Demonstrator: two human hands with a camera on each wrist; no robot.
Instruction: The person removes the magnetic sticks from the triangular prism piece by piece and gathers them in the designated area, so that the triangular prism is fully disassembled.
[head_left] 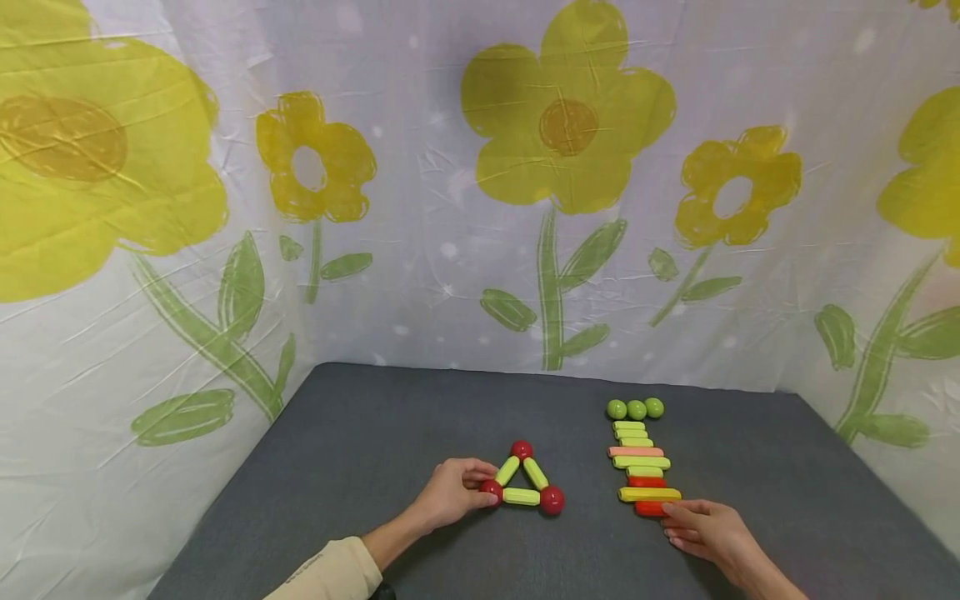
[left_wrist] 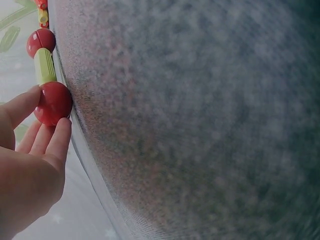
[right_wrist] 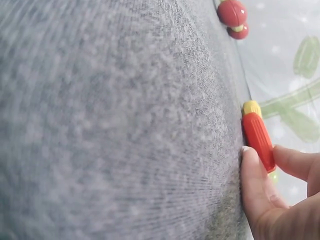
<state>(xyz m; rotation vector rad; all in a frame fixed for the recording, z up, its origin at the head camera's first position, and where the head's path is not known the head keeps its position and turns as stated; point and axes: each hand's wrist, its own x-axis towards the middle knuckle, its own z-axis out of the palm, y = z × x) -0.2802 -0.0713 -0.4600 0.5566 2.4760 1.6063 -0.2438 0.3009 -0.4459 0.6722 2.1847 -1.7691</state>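
Observation:
A triangle of three red balls (head_left: 552,500) joined by light green rods (head_left: 521,497) lies on the dark table. The left hand (head_left: 452,493) pinches its left red ball (left_wrist: 54,103) between thumb and fingers. On the right, rods in light green, pink, yellow and red lie in a column, side by side. The right hand (head_left: 708,533) pinches the right end of the nearest red rod (right_wrist: 258,140), just below a long yellow rod (head_left: 649,494). In the right wrist view, thumb and fingertips (right_wrist: 248,153) are on both sides of that red rod.
Three green balls (head_left: 636,409) sit in a row beyond the far end of the rod column. The dark grey table (head_left: 360,433) is bordered at the back and sides by a white cloth (head_left: 420,275) printed with yellow flowers.

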